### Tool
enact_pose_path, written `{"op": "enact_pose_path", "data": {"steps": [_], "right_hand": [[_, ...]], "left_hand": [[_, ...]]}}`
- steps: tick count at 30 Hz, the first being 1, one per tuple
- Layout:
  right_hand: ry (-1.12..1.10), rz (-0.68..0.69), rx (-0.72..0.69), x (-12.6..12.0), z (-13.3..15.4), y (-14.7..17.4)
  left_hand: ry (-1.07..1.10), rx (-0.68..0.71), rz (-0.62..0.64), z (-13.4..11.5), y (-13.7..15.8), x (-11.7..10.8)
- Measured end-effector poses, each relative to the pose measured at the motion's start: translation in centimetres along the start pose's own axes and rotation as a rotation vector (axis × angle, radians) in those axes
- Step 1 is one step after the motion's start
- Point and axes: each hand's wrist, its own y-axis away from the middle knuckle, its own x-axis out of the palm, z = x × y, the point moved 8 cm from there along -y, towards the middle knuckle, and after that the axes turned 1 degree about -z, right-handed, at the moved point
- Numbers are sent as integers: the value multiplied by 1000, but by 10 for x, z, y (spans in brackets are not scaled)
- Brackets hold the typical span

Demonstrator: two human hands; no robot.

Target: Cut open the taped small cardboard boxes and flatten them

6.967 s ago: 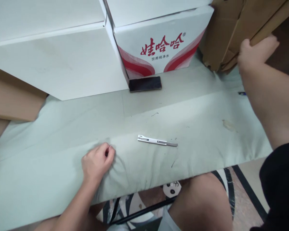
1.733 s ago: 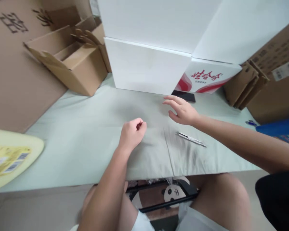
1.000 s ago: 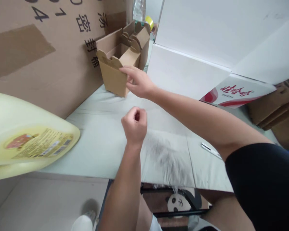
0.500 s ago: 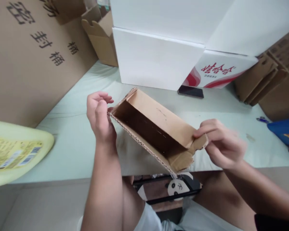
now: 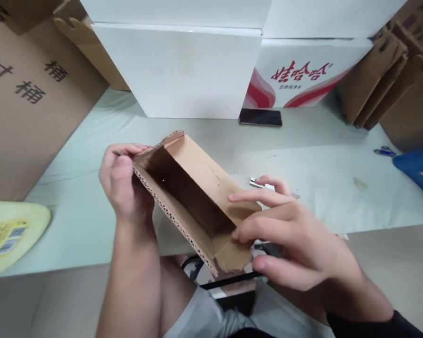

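Note:
An open cardboard box with rough, cut corrugated edges is held tilted over the front of the table, its hollow facing me. My left hand is closed on its left end, thumb on the near side. My right hand is at the right end with fingers spread. Its fingertips rest on the inner wall and the end flap, and the thumb is by the flap's outer edge. Just behind the right fingers lies a small silvery metal thing, partly hidden, resembling a nail clipper.
A pale green cloth covers the table. White cartons line the back, with a black phone before them. A large brown carton and yellow-green bottle stand left. Folded cardboard and a blue packet are right.
The box has shifted left and a little nearer in view. My right hand has gone from pinching the end flap to spread fingers over that end. The view has turned slightly.

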Motion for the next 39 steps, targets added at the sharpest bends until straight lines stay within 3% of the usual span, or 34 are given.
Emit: {"op": "enact_pose_path", "data": {"steps": [4,8,14,19,26,31,36,39], "right_hand": [[93,102,93,5,7,4],[257,76,142,-6,5,12],[465,-11,257,-19,-27,22],[400,-124,183,-19,-34,23],[349,-230,279,-25,-36,21],[438,-302,345,-33,-49,21],[450,-464,439,-41,-71,24],[335,-564,390,-44,-75,24]], "left_hand": [[27,-7,-19,0,0,-1],[63,-4,-32,1,-1,-3],[82,-50,31,5,-1,4],[66,-84,24,3,2,7],[115,-81,115,5,4,9],[170,-58,167,7,4,13],[53,-49,205,6,7,16],[-25,-62,266,8,11,19]]}}
